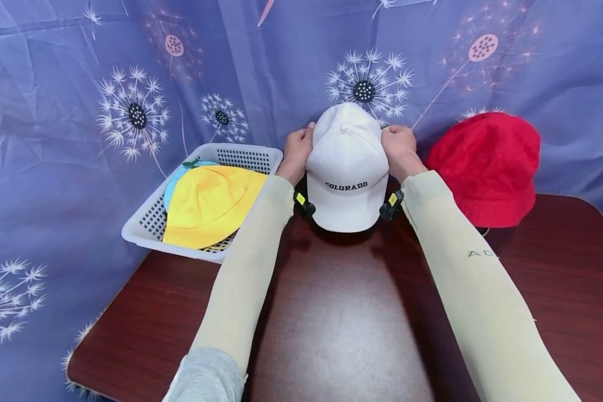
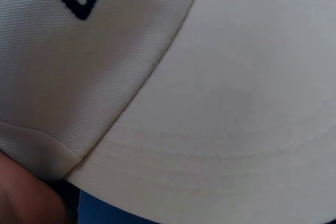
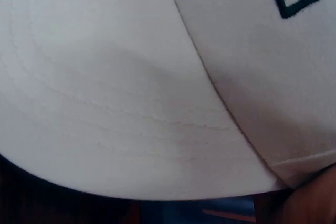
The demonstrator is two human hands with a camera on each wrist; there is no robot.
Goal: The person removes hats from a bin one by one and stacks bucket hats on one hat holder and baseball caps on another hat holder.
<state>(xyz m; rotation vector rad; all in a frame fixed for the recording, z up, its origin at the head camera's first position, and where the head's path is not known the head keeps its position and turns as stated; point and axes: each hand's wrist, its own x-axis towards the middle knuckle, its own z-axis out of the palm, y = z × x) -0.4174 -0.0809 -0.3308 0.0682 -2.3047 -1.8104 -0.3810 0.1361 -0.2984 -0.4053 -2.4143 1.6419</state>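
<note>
A white baseball cap (image 1: 349,162) with "COLORADO" lettered across its front faces me at the back of the table, brim toward me. My left hand (image 1: 297,152) grips its left side with curled fingers. On the opposite side, my right hand (image 1: 401,149) holds the cap's edge the same way. Both wrist views are filled by the white brim (image 2: 241,103) and the front panel (image 3: 273,61), with a bit of each hand at the lower corner. What lies under the cap is hidden.
To the left, a white plastic basket (image 1: 166,244) holds a yellow hat (image 1: 216,201) over a light blue one (image 1: 173,184). A red bucket hat (image 1: 487,167) stands raised at the right. Behind the dark wooden table (image 1: 341,324) hangs a blue dandelion-print curtain (image 1: 291,61).
</note>
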